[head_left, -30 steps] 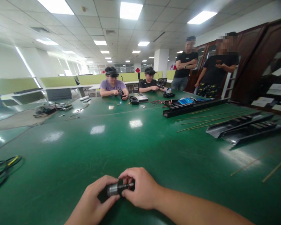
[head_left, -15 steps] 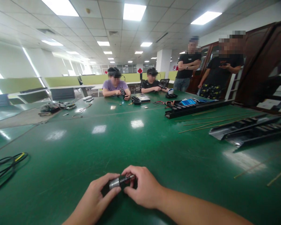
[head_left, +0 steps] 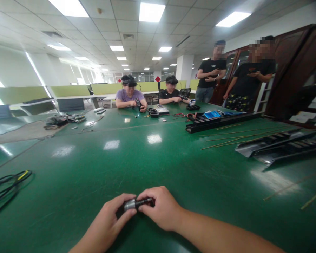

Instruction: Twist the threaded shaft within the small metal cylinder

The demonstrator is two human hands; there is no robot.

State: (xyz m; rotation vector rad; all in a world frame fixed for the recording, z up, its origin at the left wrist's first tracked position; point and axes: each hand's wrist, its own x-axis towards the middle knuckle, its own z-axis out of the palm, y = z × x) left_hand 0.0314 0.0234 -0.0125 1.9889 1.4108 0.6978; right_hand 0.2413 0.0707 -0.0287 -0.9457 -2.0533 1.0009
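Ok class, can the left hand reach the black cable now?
Probably, after releasing the metal cylinder shared with the right hand; nothing stands between the left hand and the black cable.

The left hand [head_left: 105, 219] and right hand [head_left: 160, 209] hold a small metal cylinder with a dark threaded rod [head_left: 137, 203] between them, over the green bench [head_left: 68, 168]. Far left of the fingers [head_left: 150, 196] lies a black cable [head_left: 7, 188]; well ahead and to their right lie black metal rails [head_left: 279, 147] and thin wooden sticks [head_left: 242, 138].
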